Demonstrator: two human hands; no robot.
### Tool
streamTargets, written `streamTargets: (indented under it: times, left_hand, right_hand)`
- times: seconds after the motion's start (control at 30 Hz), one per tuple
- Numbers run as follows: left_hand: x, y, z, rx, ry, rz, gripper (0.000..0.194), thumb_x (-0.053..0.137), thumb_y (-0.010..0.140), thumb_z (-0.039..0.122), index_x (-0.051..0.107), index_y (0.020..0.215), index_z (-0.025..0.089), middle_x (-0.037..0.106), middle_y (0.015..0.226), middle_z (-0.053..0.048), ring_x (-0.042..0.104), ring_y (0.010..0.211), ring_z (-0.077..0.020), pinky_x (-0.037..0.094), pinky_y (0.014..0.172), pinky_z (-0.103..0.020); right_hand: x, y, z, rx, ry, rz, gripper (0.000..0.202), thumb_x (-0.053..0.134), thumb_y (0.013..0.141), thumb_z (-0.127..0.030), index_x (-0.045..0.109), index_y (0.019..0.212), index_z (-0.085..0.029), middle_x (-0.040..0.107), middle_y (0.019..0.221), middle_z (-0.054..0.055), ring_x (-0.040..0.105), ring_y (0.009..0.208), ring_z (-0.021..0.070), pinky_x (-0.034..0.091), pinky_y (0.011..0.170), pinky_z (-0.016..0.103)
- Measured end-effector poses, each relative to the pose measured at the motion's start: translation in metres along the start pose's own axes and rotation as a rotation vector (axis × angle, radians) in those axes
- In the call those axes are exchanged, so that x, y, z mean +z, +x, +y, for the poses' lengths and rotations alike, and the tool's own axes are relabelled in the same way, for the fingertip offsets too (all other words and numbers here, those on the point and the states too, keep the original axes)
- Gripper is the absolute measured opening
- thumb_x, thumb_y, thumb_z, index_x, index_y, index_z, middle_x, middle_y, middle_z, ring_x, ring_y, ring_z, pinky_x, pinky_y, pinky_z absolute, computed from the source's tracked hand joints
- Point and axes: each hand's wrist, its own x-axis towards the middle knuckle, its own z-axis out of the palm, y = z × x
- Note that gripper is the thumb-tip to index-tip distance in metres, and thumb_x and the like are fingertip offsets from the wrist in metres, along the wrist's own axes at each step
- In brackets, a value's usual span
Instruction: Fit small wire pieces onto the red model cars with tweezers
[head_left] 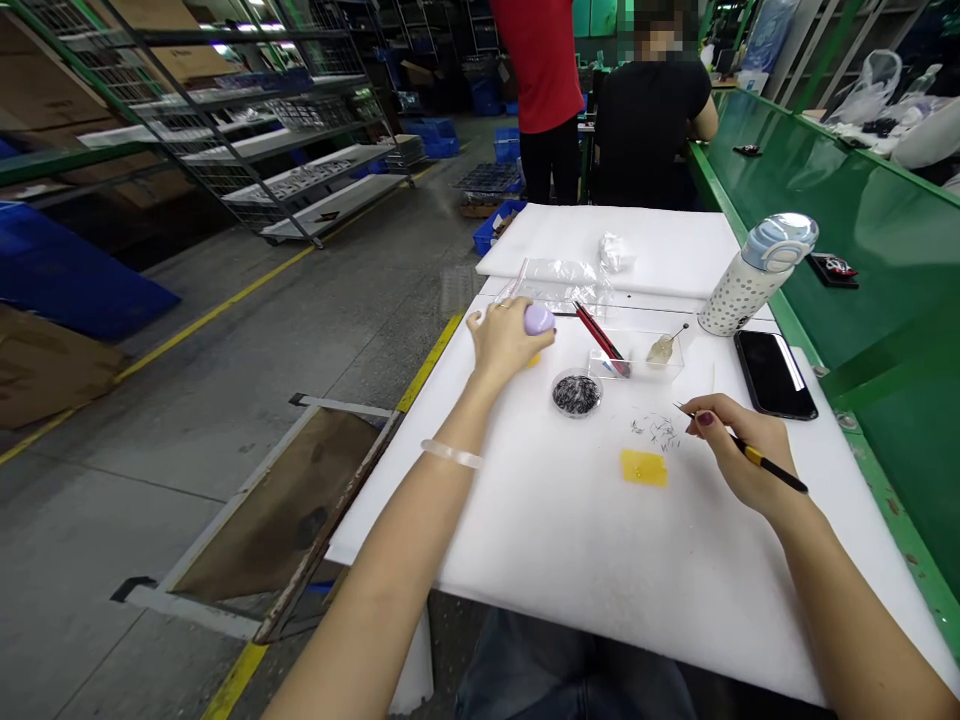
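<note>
My left hand [504, 340] is closed round a small rounded purple object [538, 319] at the far left part of the white table. In my right hand [739, 445] is a thin black and yellow tool [772, 468], its fine tip pointing left. Small dark slivers [656, 432] lie scattered just left of that tip. Nearer to me is a yellow rectangle [643, 467] flat on the table. A round clear dish [577, 392] full of dark slivers stands between my hands. Behind it, red and black tweezers or pliers [602, 340] lean on a clear tray [637, 368].
A dotted bottle [757, 272] and a black phone [775, 373] are at the right, beside a green conveyor-like surface [885, 300]. Clear plastic bags [559, 285] lie behind my left hand. Two people [651, 120] are beyond the table. Shelving [300, 140] stands at the left.
</note>
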Motion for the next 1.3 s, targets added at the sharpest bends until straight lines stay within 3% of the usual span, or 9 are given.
streamTargets:
  times: [0.13, 0.37, 0.53, 0.73, 0.93, 1.3]
  left_hand:
    - [-0.005, -0.010, -0.024, -0.048, -0.032, -0.034, 0.052, 0.072, 0.090, 0.044, 0.058, 0.134, 0.019, 0.067, 0.127, -0.012, 0.063, 0.118, -0.0299, 0.051, 0.101, -0.051]
    - [0.013, -0.020, -0.048, 0.012, -0.144, -0.089, 0.066, 0.072, 0.092, 0.046, 0.047, 0.148, 0.020, 0.059, 0.141, -0.013, 0.060, 0.126, -0.0310, 0.050, 0.106, -0.054]
    - [0.017, -0.018, -0.058, -0.019, -0.183, -0.077, 0.070, 0.071, 0.093, 0.045, 0.042, 0.151, 0.020, 0.064, 0.131, -0.013, 0.065, 0.116, -0.0299, 0.053, 0.101, -0.054]
    - [0.019, -0.012, -0.068, 0.048, -0.245, -0.075, 0.058, 0.070, 0.095, 0.042, 0.050, 0.145, 0.020, 0.063, 0.132, -0.011, 0.065, 0.116, -0.0282, 0.053, 0.102, -0.053]
    - [0.017, -0.011, -0.072, 0.156, -0.300, -0.049, 0.055, 0.070, 0.095, 0.037, 0.051, 0.144, 0.021, 0.055, 0.146, -0.013, 0.056, 0.131, -0.0314, 0.046, 0.111, -0.057]
    - [0.024, -0.011, -0.072, 0.131, -0.316, -0.057, 0.059, 0.070, 0.094, 0.040, 0.049, 0.146, 0.020, 0.059, 0.140, -0.013, 0.062, 0.123, -0.0301, 0.051, 0.105, -0.055]
  right_hand:
    - [0.000, -0.001, -0.003, -0.027, -0.019, -0.005, 0.044, 0.045, 0.101, -0.062, 0.070, 0.095, -0.026, 0.075, 0.077, 0.002, 0.067, 0.066, 0.0182, 0.046, 0.056, 0.028]
    - [-0.003, -0.001, -0.004, -0.048, -0.045, 0.031, 0.044, 0.046, 0.101, -0.062, 0.071, 0.095, -0.026, 0.075, 0.076, 0.003, 0.065, 0.063, 0.0178, 0.045, 0.054, 0.028]
    - [-0.004, 0.000, -0.001, -0.039, -0.052, 0.028, 0.046, 0.046, 0.100, -0.063, 0.072, 0.095, -0.025, 0.075, 0.076, 0.004, 0.067, 0.064, 0.0196, 0.045, 0.053, 0.030]
    - [-0.005, 0.000, -0.002, -0.041, -0.058, 0.018, 0.045, 0.046, 0.100, -0.062, 0.071, 0.096, -0.026, 0.075, 0.078, 0.004, 0.069, 0.066, 0.0208, 0.046, 0.054, 0.031]
    - [-0.006, 0.000, -0.002, -0.040, -0.062, -0.008, 0.043, 0.046, 0.101, -0.061, 0.071, 0.097, -0.027, 0.076, 0.080, 0.003, 0.069, 0.068, 0.0200, 0.047, 0.056, 0.030]
    - [-0.006, -0.001, -0.004, -0.066, -0.065, -0.019, 0.040, 0.047, 0.101, -0.059, 0.070, 0.094, -0.027, 0.075, 0.080, 0.004, 0.068, 0.068, 0.0200, 0.048, 0.058, 0.030]
